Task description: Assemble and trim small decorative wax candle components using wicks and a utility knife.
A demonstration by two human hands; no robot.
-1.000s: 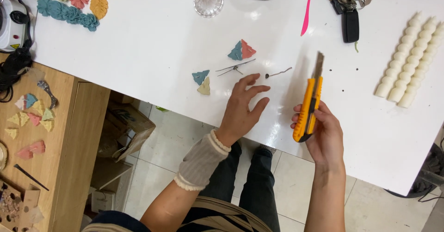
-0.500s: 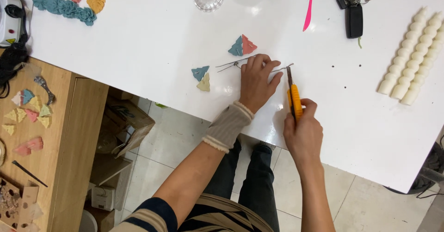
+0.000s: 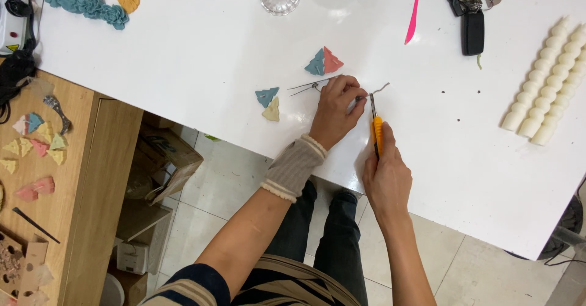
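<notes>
Your left hand [image 3: 334, 108] pins a thin metal wire [image 3: 317, 85] flat on the white desk [image 3: 183, 56], fingers curled over it. Your right hand [image 3: 384, 181] grips the orange utility knife [image 3: 375, 129], blade at the wire beside your fingertips. Cutting looks underway; press steadily, clear of those fingers.

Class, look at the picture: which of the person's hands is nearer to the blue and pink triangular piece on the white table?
Left. The left hand lies just below the blue and pink triangular piece; the right hand, holding the yellow utility knife, sits farther down.
</notes>
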